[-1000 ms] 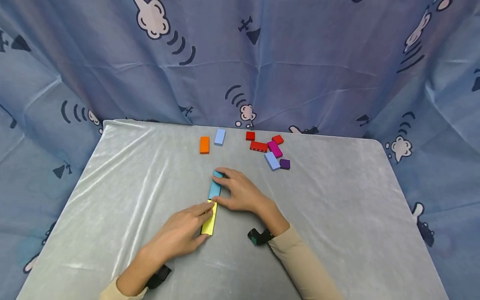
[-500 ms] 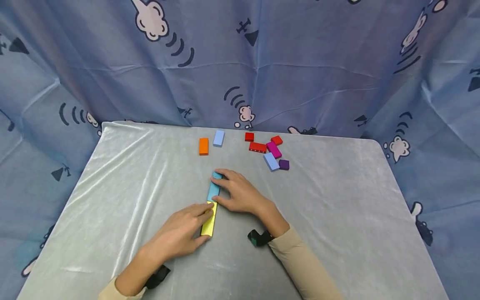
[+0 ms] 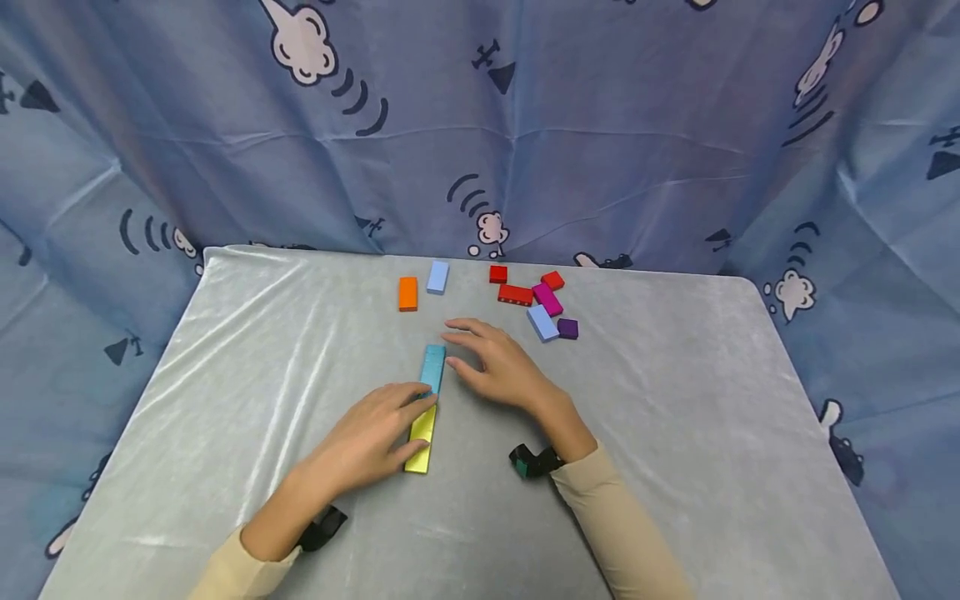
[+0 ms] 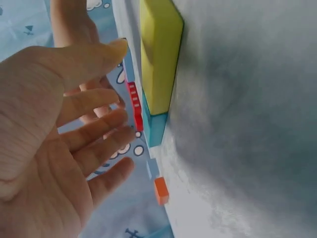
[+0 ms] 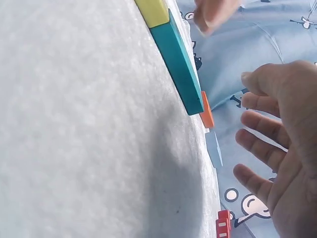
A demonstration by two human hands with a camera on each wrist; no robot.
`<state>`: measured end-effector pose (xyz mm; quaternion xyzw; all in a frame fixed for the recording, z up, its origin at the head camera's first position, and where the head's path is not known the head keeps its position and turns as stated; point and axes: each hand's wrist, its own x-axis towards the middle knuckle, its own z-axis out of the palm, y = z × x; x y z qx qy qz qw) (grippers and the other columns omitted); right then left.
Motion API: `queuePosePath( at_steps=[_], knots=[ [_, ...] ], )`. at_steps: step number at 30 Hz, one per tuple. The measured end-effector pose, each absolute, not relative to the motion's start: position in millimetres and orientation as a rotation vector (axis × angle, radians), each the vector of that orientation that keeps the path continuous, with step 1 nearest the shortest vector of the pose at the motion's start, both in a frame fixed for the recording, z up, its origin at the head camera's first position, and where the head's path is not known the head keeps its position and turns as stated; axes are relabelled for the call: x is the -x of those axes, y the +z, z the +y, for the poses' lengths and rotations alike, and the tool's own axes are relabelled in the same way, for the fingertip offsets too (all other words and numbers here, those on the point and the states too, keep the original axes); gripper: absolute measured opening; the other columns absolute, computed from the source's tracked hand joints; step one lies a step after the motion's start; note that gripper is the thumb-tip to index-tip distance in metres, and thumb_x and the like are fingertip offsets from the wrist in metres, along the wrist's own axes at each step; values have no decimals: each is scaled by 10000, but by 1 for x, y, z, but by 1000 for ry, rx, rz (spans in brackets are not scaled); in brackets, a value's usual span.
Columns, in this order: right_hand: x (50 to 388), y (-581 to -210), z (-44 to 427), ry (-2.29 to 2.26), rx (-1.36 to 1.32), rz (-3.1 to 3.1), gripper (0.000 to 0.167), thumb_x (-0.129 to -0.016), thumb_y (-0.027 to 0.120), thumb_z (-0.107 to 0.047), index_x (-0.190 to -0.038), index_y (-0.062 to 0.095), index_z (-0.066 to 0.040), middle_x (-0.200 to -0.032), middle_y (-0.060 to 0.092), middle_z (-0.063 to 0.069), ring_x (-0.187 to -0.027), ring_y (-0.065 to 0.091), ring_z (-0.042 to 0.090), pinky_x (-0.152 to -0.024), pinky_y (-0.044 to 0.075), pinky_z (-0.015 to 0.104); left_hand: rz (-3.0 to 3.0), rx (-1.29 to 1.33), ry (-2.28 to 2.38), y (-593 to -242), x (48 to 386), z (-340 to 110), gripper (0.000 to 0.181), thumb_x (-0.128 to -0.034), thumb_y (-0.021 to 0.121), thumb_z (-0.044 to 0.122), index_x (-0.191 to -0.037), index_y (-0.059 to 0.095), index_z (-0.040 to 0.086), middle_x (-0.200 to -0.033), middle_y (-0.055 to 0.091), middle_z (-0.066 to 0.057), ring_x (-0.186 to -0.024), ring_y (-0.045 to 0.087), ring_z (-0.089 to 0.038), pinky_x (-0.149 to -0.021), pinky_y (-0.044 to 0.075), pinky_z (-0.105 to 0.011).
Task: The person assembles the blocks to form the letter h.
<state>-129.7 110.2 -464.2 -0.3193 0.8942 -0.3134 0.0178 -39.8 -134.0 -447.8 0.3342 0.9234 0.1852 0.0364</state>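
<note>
A yellow block [image 3: 422, 433] and a light blue block [image 3: 432, 367] lie end to end in one line at the middle of the table, also seen in both wrist views. Over the yellow block hovers my left hand [image 3: 369, 437], its fingers spread and lifted off; the left wrist view shows a gap between fingertips and the yellow block [image 4: 159, 59]. Just right of the light blue block my right hand [image 3: 502, 365] is raised with loosely spread fingers. In the right wrist view it stands apart from the teal-looking end of that block [image 5: 179, 64]. Neither hand holds anything.
Behind lie an orange block [image 3: 408, 294] and a pale blue block [image 3: 438, 277]. Further right is a cluster: red blocks [image 3: 515, 295], a magenta block [image 3: 547, 299], another pale blue block [image 3: 543, 323] and a dark purple block [image 3: 567, 329]. A patterned curtain [image 3: 420, 150] surrounds the table.
Both hands have let go of the blocks and lifted. The right hand has moved to the right and away; the left hand has shifted slightly up and forward. The two blocks stay in line.
</note>
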Motion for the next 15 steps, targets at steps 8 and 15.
queuePosePath(
  at_steps=[8, 15],
  knots=[
    [134, -467, 116, -992, 960, 2770, 433, -1041, 667, -233, -1442, 657, -70, -1534, 618, 83, -1437, 587, 287, -1225, 477, 517, 2601, -941, 619, -448, 66, -132, 781, -938, 822, 297, -1578, 475, 13, -1705, 390, -162, -1596, 381, -316, -1336, 309, -502],
    [134, -467, 119, -1004, 949, 2783, 423, -1040, 670, -224, -1434, 662, -73, -1498, 651, 75, -1412, 616, 270, -1207, 501, 494, 2533, -922, 654, -450, 68, -138, 795, -965, 791, 273, -1606, 410, -2, -1727, 340, -151, -1617, 333, -315, -1352, 264, -487]
  ],
)
